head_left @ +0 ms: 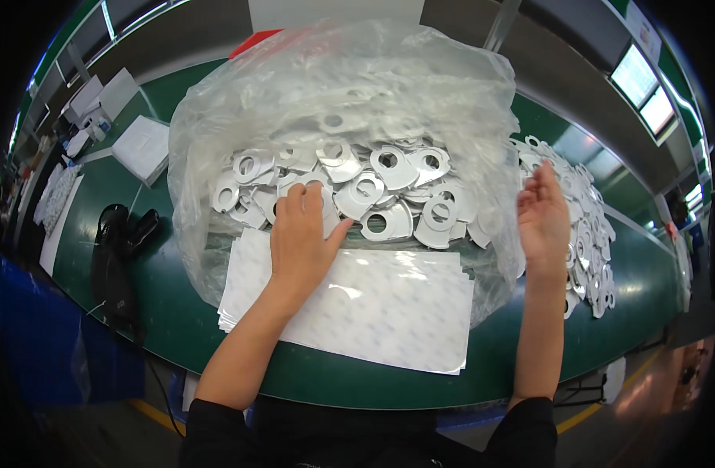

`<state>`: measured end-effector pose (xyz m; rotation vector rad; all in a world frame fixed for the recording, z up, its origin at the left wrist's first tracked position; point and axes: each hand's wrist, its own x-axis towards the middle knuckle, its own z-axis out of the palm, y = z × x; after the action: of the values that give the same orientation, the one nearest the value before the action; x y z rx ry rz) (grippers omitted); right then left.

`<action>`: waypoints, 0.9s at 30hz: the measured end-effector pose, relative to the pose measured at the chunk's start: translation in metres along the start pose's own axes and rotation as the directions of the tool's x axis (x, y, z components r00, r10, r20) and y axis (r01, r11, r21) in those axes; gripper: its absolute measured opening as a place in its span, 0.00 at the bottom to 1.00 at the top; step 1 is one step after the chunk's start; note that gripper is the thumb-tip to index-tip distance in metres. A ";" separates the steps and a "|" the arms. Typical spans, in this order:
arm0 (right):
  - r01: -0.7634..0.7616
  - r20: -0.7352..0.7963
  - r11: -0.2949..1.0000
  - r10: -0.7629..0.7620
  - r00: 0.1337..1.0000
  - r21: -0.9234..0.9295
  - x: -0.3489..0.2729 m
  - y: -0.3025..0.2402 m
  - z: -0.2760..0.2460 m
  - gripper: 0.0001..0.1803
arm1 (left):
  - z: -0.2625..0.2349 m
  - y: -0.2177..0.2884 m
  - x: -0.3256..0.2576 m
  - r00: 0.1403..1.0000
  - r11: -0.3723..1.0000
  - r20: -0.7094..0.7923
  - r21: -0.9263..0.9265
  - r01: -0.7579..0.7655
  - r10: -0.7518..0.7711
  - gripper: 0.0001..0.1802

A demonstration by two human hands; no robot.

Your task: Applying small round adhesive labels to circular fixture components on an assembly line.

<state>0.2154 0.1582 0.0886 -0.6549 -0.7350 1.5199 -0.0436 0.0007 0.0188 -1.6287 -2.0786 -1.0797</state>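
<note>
My left hand (301,242) reaches over the near edge of a heap of flat white parts, each with a round hole (377,187). Its fingers are stretched out over a part, with the thumb spread away to the right. The heap lies in a large clear plastic bag (334,74) whose mouth faces me. Off to the right, my right hand (543,214) is raised between the bag and a second pile of the same white parts (587,234). Its fingers are loosely bent and apart, and I see nothing in them. Below the left hand lies a stack of glossy white sheets (373,312).
The green table (326,382) curves along its near edge. On the left stand a black handheld device with a cord (117,269) and a white flat box (143,148). A red item (252,43) shows behind the bag, and a blue bin (61,343) sits at lower left.
</note>
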 end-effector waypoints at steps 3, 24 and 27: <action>0.145 0.343 0.807 0.075 0.936 -0.572 -0.029 0.024 0.022 0.11 | 0.002 0.001 -0.001 0.987 0.993 0.155 0.118 0.031 -0.049 0.35; 0.720 0.632 0.181 0.649 0.425 -0.670 -0.101 0.074 0.033 0.18 | -0.016 0.000 0.008 0.759 -0.221 0.591 -0.806 0.549 -0.271 0.15; 0.719 0.634 0.209 0.668 0.390 -0.663 -0.103 0.073 0.031 0.16 | -0.005 0.014 -0.001 0.588 -0.449 0.791 -0.593 0.668 -0.170 0.19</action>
<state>0.1526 0.0512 0.0498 -0.5406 -2.9467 0.9556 -0.0317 -0.0029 0.0267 -0.8427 -1.9812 -3.9438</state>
